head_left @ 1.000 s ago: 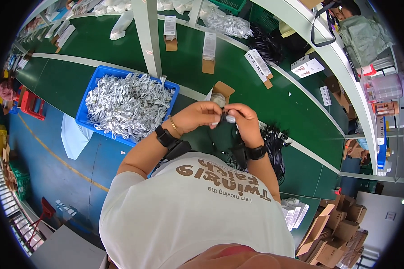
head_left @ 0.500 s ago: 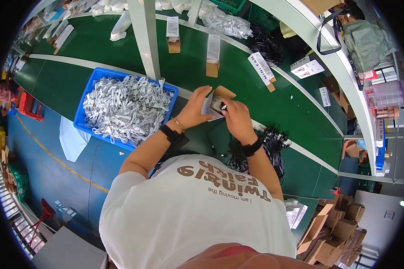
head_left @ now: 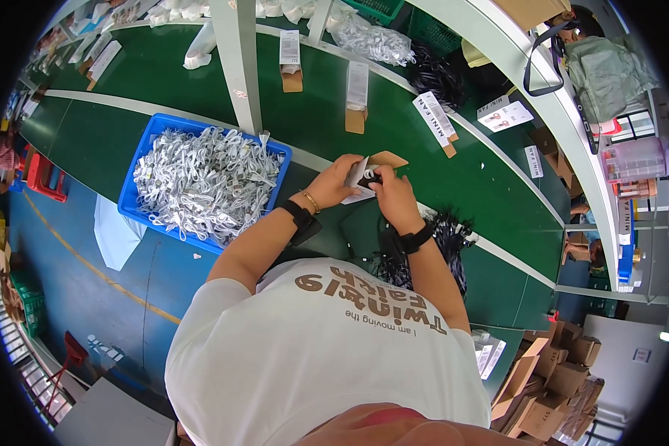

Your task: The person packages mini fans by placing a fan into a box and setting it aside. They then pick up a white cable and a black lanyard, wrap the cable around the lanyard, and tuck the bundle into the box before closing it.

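My left hand point(head_left: 333, 183) is closed around a small white carton point(head_left: 356, 169), whose brown inner flap point(head_left: 388, 158) stands open at the far side. At the carton's mouth, my right hand point(head_left: 396, 198) pinches a folded black strap point(head_left: 367, 180) with a white bit on it. Part of the strap sits inside the opening; the fingers hide the rest. Left of my hands stands a blue bin point(head_left: 129, 195) heaped with coiled white cables point(head_left: 201, 182). Beside my right wrist lies a bundle of black straps point(head_left: 451, 249).
Several white cartons with open brown ends, such as one carton point(head_left: 357, 85), lie along the green conveyor belt point(head_left: 312, 89). A white post point(head_left: 236, 67) rises behind the bin. Farther back are a bagged clear-plastic bundle point(head_left: 372, 39) and more black straps point(head_left: 432, 70).
Both hands and the carton have shifted slightly. My right fingers have brought the black strap farther into the carton's mouth, and a white bit of it now shows.
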Demonstrator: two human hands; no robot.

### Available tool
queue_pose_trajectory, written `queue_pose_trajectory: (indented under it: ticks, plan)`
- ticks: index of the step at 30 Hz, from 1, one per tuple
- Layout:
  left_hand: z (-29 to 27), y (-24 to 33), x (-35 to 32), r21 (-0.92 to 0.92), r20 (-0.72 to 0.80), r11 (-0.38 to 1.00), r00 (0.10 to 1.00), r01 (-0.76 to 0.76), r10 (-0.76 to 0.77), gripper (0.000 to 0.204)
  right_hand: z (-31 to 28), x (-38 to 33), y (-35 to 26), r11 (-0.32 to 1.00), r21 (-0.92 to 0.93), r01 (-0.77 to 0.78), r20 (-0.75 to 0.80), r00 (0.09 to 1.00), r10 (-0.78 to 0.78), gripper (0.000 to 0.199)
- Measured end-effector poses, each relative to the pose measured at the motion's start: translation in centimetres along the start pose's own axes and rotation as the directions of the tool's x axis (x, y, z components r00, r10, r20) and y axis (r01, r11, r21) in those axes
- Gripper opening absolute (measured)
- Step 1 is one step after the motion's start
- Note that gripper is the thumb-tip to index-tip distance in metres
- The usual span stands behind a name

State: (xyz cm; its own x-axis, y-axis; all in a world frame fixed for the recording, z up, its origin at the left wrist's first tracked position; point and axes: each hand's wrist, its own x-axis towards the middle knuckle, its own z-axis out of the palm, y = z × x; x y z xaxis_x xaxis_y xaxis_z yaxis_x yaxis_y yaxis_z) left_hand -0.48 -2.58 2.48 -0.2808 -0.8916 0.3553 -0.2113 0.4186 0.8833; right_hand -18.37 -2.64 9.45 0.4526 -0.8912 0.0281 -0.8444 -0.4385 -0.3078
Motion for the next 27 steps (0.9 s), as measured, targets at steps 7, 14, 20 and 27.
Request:
queue_pose_trajectory:
  ticks: [7,14,20,27]
  plan:
    - [0.4,0.3,-0.5,0.025,-0.031,1.000,0.999,-0.011,0.011,0.072,-0.6,0.9,-0.7,0.996,-0.053,0.069,0.004,0.998,-0.069,0.024]
    - [0.7,-0.4,-1.5,0.030,-0.092,1.000,0.996,0.005,-0.002,0.074,0.7,0.2,-2.4,0.966,-0.243,0.087,-0.153,0.980,-0.127,0.033]
    - [0.5,0.5,-2.2,-0.021,-0.245,0.998,0.967,0.062,-0.065,0.078,1.7,-2.2,-0.2,0.359,0.929,-0.087,-0.077,0.905,0.418,0.041]
    - [1.3,1.7,-4.1,0.141,-0.115,0.990,0.993,0.014,0.002,0.072,3.8,-4.5,-0.2,0.072,0.937,-0.343,0.299,0.890,0.345,0.057]
